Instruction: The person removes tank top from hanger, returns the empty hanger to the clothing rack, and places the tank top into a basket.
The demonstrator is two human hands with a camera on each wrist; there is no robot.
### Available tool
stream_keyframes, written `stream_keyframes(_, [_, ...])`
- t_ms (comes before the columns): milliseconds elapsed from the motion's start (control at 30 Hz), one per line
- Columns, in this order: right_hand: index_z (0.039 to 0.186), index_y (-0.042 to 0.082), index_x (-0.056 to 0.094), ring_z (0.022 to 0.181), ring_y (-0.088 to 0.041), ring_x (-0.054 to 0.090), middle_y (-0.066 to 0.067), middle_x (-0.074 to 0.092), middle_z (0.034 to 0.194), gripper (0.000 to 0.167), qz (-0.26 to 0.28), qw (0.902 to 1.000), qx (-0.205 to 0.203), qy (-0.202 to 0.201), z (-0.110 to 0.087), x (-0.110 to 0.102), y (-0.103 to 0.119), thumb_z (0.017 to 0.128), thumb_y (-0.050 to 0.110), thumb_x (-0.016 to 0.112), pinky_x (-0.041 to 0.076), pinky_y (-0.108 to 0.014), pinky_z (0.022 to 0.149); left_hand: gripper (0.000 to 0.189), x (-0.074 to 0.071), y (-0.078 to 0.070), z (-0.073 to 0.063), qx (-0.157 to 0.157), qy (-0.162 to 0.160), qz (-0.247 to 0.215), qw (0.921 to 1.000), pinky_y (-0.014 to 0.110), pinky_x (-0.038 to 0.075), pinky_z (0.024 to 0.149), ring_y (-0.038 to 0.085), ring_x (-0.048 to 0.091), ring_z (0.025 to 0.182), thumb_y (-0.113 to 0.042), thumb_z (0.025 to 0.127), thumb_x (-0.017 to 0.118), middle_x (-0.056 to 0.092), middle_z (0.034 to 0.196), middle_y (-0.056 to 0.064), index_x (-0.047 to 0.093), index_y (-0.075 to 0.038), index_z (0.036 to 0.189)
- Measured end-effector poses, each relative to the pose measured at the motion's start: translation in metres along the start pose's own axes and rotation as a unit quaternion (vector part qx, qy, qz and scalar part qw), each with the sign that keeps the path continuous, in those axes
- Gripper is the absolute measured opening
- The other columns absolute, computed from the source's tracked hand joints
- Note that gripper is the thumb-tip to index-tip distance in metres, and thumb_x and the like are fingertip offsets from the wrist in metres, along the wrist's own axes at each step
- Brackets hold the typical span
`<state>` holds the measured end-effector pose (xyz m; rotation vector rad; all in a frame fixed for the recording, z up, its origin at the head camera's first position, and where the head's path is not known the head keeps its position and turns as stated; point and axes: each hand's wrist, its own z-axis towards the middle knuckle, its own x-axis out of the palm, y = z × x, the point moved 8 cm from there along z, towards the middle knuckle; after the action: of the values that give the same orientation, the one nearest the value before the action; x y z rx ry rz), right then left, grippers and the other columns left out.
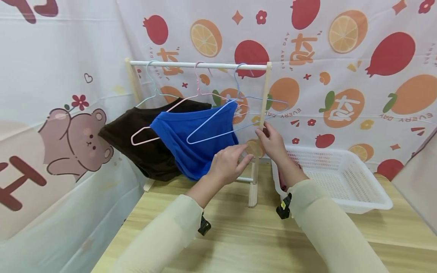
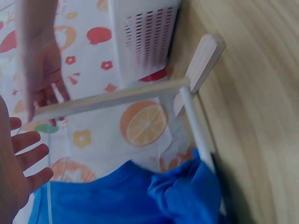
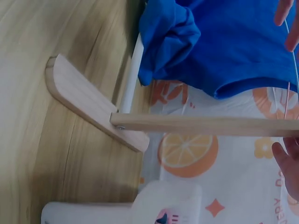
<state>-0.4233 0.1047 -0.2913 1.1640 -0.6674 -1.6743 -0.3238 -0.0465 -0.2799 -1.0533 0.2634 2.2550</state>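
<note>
My left hand [image 1: 227, 163], fingers extended and holding nothing, is in front of the lower right side of a blue sleeveless top [image 1: 191, 132]. In the left wrist view its fingers are spread. My right hand [image 1: 273, 144] is at the right wooden post [image 1: 265, 94] of a small clothes rack, fingertips touching or very close to it. A bare light-blue hanger [image 1: 211, 140] hangs in front of the blue top. The top hangs at a pink hanger [image 1: 141, 142], partly hidden by cloth. Behind, a dark brown top [image 1: 133, 129] hangs from a green hanger [image 1: 150, 98].
A white perforated basket [image 1: 372, 182] stands right of the rack, with some dark red cloth [image 1: 282, 182] at its left end, partly behind my right arm. The rack's foot [image 1: 252, 195] rests on the wooden table [image 1: 232, 231]. Printed curtains [image 1: 218, 11] hang behind and at left.
</note>
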Motion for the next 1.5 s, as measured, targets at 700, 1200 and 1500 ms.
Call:
stream_keyframes(700, [0.136,0.003,0.053,0.103,-0.039,0.064,-0.020,0.062,0.110,0.047,0.026,0.9995,0.003,-0.018,0.003,-0.019,-0.018,0.099,0.031,0.059,0.057,-0.041,0.085,0.046,-0.147,0.081,0.062,-0.126,-0.120,-0.074,0.9819,0.036,0.046,0.068,0.023,0.066,0.075,-0.046,0.101,0.043,0.071,0.081,0.008,0.071,-0.009,0.102])
stream_keyframes(1200, [0.139,0.004,0.053,0.101,-0.040,0.063,-0.019,0.065,0.109,0.052,0.038,0.9992,-0.006,0.015,0.012,-0.007,-0.014,0.098,0.036,0.060,0.058,-0.033,0.077,0.073,-0.158,0.157,0.083,-0.314,-0.064,-0.136,0.9374,0.040,0.045,0.091,0.026,0.059,0.102,-0.061,0.102,0.021,0.067,0.110,0.015,0.068,-0.006,0.112])
stream_keyframes(1500, [0.142,0.003,0.049,0.105,-0.039,0.062,-0.019,0.063,0.112,0.055,0.035,0.9989,0.000,0.030,0.012,-0.002,-0.012,0.098,0.036,0.059,0.057,-0.040,0.082,0.047,-0.126,0.152,0.089,-0.288,0.048,-0.022,0.9560,0.047,0.048,0.093,0.030,0.060,0.112,-0.043,0.103,0.045,0.065,0.125,0.014,0.061,-0.010,0.133])
